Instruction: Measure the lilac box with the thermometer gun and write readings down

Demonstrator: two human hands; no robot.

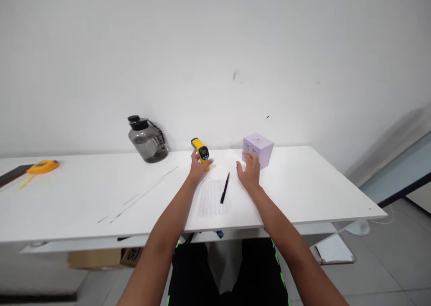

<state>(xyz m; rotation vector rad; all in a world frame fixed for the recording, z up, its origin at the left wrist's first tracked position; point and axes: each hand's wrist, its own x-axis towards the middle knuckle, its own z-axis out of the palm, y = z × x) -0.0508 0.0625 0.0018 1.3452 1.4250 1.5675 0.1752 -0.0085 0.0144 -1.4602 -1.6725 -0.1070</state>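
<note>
A yellow and black infrared thermometer gun is in my left hand, its small screen and blue buttons facing me. The fingers wrap around its handle, which is partly hidden. My right hand has its thumb and fingers apart and holds nothing. Just behind it stands a lilac box; whether the fingertips touch its front I cannot tell. Between my forearms lies a sheet of paper covered in blurred writing. A black pen rests on the paper, pointing away from me.
A large grey see-through water bottle with a black lid stands near the wall at left. Farther left are a yellow tape measure and a dark flat object. The white table ends at right. A cardboard box sits below.
</note>
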